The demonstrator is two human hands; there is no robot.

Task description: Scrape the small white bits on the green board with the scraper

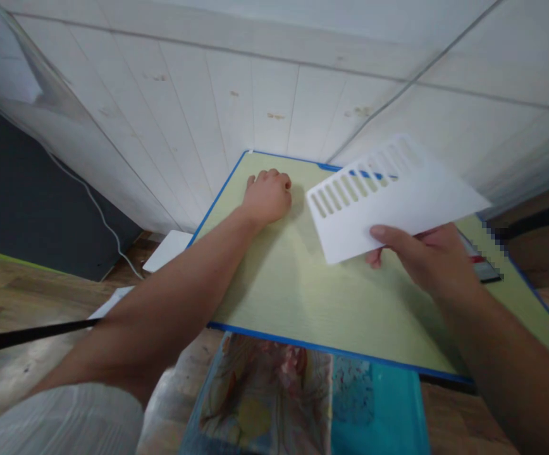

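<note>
My right hand (426, 256) holds a flat white sheet (398, 202) above the right part of a small table with a pale yellow-green top (298, 291) and a blue rim. The thumb lies on the sheet's upper face and the fingers go beneath it. A row of narrow slots runs along the sheet's far side, and it is tilted. My left hand (269, 197) rests on the tabletop near the far left corner, back upward, fingers curled in. Its palm is hidden, so I cannot tell whether anything is in it.
A white panelled wall (265, 95) stands behind the table, with a grey cable (388, 104) along it. Below the near edge are a patterned lined container (265, 398) and a turquoise bin (379, 404). A dark-framed item (487, 270) lies partly behind my right hand.
</note>
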